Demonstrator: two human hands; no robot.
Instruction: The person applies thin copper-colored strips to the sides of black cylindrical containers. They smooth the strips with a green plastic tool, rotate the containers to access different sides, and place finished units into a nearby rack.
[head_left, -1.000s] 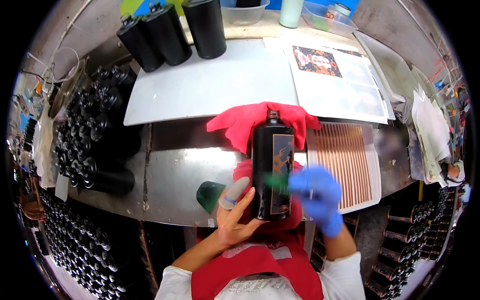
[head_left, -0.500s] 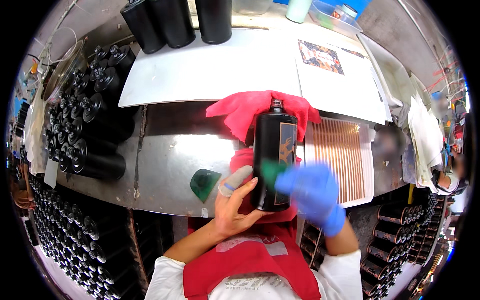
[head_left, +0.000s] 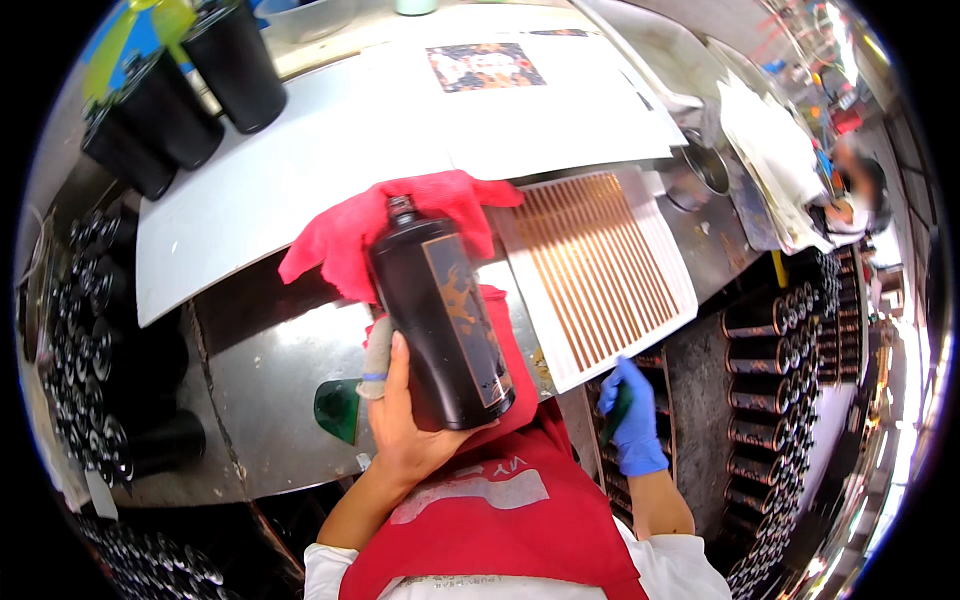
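Observation:
A black bottle (head_left: 425, 340) with a framed decal on its side lies on red cloth, its neck pointing away from me. My left hand (head_left: 402, 430) is closed around the bottle's lower left side, with a grey cover and a blue band on one finger. My right hand (head_left: 636, 425), in a blue glove, is closed on a dark green scraper (head_left: 617, 412). It hangs off the bottle, beside the near corner of a white sheet of copper-coloured strips (head_left: 590, 270). Left of my left hand, a second green scraper (head_left: 338, 408) rests on the metal table.
Bunched red cloth (head_left: 335, 250) props the bottle's neck. Beyond it lies a white board (head_left: 290, 170) with a printed sheet (head_left: 487, 66). Black bottles (head_left: 235, 75) stand at the far left, and more crowd the left edge. Racked decorated bottles (head_left: 755, 395) fill the right; a metal cup (head_left: 697, 178) stands nearby.
My right hand has come away from the bottle's decal with the scraper and moved right, to the strip sheet's near corner. My view has turned right. The left hand still grips the bottle.

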